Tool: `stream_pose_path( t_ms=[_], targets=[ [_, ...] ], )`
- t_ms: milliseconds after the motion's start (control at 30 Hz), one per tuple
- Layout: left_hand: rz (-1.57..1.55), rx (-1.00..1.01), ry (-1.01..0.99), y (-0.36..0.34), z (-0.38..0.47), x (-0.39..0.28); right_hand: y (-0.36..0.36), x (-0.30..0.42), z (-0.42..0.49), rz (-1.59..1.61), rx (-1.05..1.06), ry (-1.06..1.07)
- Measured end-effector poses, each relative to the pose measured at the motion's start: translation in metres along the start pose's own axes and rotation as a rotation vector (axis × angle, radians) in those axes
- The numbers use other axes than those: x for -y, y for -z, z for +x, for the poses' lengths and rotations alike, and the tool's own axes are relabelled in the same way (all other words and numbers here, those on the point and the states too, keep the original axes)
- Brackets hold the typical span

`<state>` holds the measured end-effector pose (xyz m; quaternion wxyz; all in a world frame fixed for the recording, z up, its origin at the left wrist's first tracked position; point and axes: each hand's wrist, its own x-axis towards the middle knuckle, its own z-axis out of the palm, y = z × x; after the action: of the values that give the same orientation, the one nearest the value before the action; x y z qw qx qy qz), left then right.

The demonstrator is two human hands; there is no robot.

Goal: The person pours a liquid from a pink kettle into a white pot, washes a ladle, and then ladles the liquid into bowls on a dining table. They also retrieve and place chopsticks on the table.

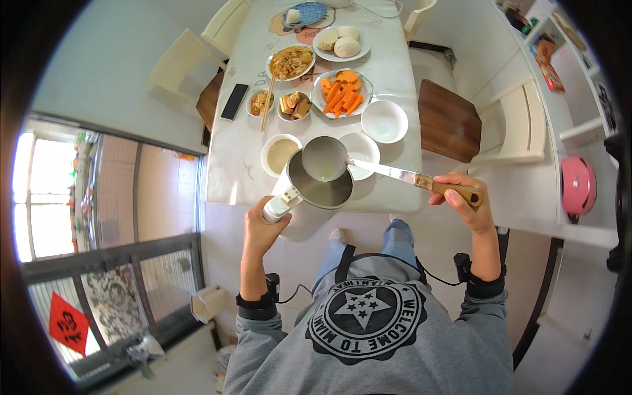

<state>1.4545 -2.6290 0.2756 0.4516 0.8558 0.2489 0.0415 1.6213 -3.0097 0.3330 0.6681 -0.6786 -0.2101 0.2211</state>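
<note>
My left hand (266, 224) grips the white handle of a tall metal-lined jug (308, 217), tilted at the table's near edge. In my right hand (464, 200) is the wooden-ended handle of a metal ladle (325, 159); its bowl is over the jug's mouth, with a little pale liquid in it. A white bowl of milky liquid (282, 155) stands just beyond the jug. Right of it are two white bowls, one (365, 148) partly behind the ladle and one (384, 122) farther back, with no food seen in either. How full the jug is cannot be told.
Farther up the table (237, 173) are a plate of carrot and orange slices (342, 94), a plate of buns (344, 44), a noodle-like dish (291, 62) with chopsticks (268, 103), two small food bowls and a black phone (234, 101). A brown-seated chair (449, 121) stands at right.
</note>
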Motion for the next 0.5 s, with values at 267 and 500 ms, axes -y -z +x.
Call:
stream_pose_path(
  t_ms=[267, 500],
  targets=[
    [0.111, -0.184, 0.193, -0.058, -0.018, -0.037, 0.079, -0.014, 0.05, -0.073, 0.276, 0.065],
    [0.148, -0.216, 0.278, -0.087, -0.023, -0.046, 0.094, -0.033, 0.065, -0.131, 0.299, 0.129]
  ],
)
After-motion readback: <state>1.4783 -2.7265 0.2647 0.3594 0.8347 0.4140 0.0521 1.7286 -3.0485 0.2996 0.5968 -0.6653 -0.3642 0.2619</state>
